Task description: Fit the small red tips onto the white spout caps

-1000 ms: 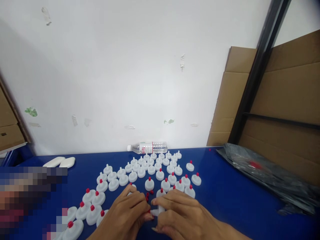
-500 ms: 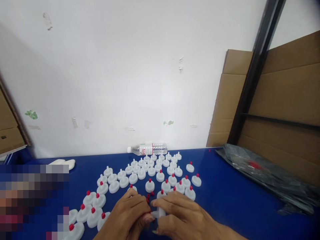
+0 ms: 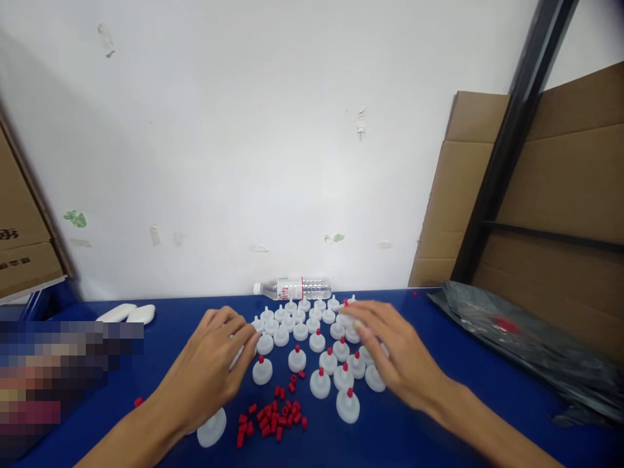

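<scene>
My left hand is over the left side of the group, its fingers curled around a white spouted lid that is mostly hidden. At the right, my right hand pinches a white spouted lid with a red tip cap, above the back rows of lids. Between the hands stand several plain white lids and, nearer me, several with red tips. Loose red caps lie in a pile on the blue table in front of me.
A clear plastic bottle lies against the wall. Two white oval objects rest at the back left. Grey plastic bags lie at the right, beside cardboard and a dark post. A blurred patch covers the lower left.
My hands have parted from the front middle, left hand going left and forward, right hand right and forward with a red-tipped lid. The pile of red caps has come into view.
</scene>
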`<state>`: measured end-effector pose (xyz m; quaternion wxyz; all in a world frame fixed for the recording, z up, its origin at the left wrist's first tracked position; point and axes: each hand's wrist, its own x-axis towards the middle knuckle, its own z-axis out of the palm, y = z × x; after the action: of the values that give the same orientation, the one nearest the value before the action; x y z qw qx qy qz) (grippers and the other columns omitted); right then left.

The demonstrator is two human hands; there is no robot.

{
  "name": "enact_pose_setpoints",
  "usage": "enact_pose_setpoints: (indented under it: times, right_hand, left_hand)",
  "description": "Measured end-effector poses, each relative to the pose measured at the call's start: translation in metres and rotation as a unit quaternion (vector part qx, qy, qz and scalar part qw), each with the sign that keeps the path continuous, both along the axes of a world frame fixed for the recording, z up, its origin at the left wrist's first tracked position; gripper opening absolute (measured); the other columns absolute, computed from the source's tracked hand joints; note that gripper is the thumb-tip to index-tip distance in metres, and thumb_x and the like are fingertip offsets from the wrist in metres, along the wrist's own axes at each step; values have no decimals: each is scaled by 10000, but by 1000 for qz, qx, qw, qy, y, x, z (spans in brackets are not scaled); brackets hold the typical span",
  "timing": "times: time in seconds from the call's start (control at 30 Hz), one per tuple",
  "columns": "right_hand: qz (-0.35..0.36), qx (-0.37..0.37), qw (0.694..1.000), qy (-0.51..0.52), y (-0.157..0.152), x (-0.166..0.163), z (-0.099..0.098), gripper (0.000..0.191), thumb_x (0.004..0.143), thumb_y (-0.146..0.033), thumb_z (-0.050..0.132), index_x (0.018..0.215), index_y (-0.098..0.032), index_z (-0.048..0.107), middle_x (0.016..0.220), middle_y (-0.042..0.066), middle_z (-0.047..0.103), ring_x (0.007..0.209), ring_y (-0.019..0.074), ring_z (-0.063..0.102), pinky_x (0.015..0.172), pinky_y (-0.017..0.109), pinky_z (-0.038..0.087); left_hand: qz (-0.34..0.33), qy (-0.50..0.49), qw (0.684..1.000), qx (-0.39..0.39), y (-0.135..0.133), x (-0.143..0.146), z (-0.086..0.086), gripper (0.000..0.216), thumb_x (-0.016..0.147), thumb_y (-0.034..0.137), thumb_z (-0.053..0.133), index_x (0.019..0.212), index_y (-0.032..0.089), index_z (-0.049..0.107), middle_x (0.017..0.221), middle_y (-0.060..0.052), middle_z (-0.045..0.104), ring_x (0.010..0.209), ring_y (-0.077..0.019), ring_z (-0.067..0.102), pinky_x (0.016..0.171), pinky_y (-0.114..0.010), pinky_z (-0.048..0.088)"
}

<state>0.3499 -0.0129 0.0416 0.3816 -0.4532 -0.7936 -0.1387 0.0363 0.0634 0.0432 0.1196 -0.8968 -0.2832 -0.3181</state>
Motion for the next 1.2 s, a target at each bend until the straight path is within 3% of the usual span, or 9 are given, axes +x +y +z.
enact_pose_setpoints:
  times: [0.17, 0.33, 0.43, 0.7, 0.8, 1.03, 1.2]
  right_hand:
    - [-116, -58, 991, 31, 18, 24, -1, 497, 1114, -374, 289, 1527, -177, 480, 1527, 126, 548, 1440, 294, 476, 1171, 557, 388]
    - [-176, -146, 973, 20, 24, 28, -9, 603, 1104, -487, 234, 1327, -143, 677, 1342, 170, 690, 1295, 363, 620, 1059, 571, 495]
    - [-195, -189, 963, 12, 27, 30, -16, 634, 1101, -512, 216, 1277, -148, 704, 1286, 181, 718, 1253, 387, 648, 997, 590, 527]
    - [-174, -236, 956, 1, 33, 33, -24, 676, 1096, -542, 189, 1476, -120, 556, 1527, 146, 535, 1480, 302, 419, 1195, 538, 377]
    - [-176, -248, 953, -1, 34, 35, -25, 696, 1091, -565, 205, 1492, -103, 536, 1560, 156, 488, 1499, 317, 380, 1210, 557, 349]
    - [-160, -246, 956, -19, 35, 39, -28, 638, 1100, -531, 230, 1402, -142, 634, 1484, 149, 586, 1455, 329, 454, 1152, 554, 430]
    - [-173, -170, 970, -7, 35, 36, -23, 530, 1101, -439, 281, 1290, -152, 685, 1367, 173, 672, 1385, 370, 535, 1126, 656, 389]
  left_hand:
    - [63, 1, 997, -54, 19, -10, -10, 315, 1054, 353, 420, 906, 209, 659, 885, -48, 674, 862, -243, 540, 774, -399, 404]
    - [90, 10, 993, -80, 20, -11, -12, 390, 1048, 401, 373, 942, 210, 696, 953, -75, 686, 893, -259, 571, 786, -416, 455]
    - [108, 20, 990, -87, 21, -12, -10, 397, 1029, 422, 394, 905, 213, 707, 911, -78, 694, 868, -271, 579, 777, -431, 468]
    - [104, 34, 989, -96, 24, -15, -10, 427, 1020, 446, 410, 882, 202, 731, 886, -97, 718, 883, -289, 614, 752, -419, 509]
    - [96, 35, 990, -93, 26, -16, -13, 407, 1020, 446, 435, 929, 199, 745, 903, -99, 719, 891, -291, 618, 744, -410, 511]
    - [72, 31, 994, -79, 34, -20, -26, 339, 1033, 397, 454, 948, 236, 740, 905, -69, 701, 859, -265, 605, 736, -389, 494]
    - [42, -3, 998, -37, 25, -17, -13, 301, 1037, 367, 486, 875, 226, 696, 863, -42, 693, 799, -232, 599, 683, -342, 480]
